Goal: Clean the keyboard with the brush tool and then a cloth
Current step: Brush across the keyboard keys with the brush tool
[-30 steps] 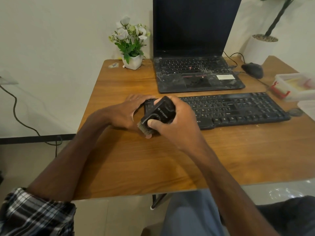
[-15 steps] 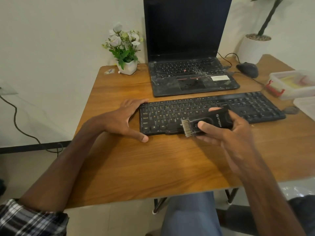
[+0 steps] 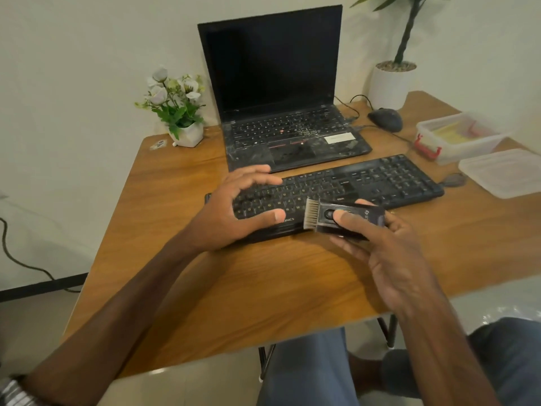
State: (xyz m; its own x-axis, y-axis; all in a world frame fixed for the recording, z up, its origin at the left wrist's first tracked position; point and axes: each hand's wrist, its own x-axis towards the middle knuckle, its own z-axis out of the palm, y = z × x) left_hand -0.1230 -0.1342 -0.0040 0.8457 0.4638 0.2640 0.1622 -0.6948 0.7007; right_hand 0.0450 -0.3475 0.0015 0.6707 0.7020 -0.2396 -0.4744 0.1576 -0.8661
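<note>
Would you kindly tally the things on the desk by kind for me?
Keyboards: 1, the black keyboard
Laptops: 1, the laptop
Mice: 1, the mouse
Flower pots: 1, the flower pot
Plastic containers: 1, the plastic container
Container lids: 1, the lid
Brush tools: 1, the brush tool, held in the right hand
Total: 7

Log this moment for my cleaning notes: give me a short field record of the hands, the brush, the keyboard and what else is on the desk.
right hand: grips the brush tool, thumb on top of its body
brush tool: bristles point left, over the keyboard's near edge
left hand: fingers spread over the keyboard's left end, thumb at its near edge
keyboard: black, flat on the wooden desk, in front of the laptop
also on the desk: flower pot, mouse, plastic box, loose lid
cloth: not identifiable
</note>
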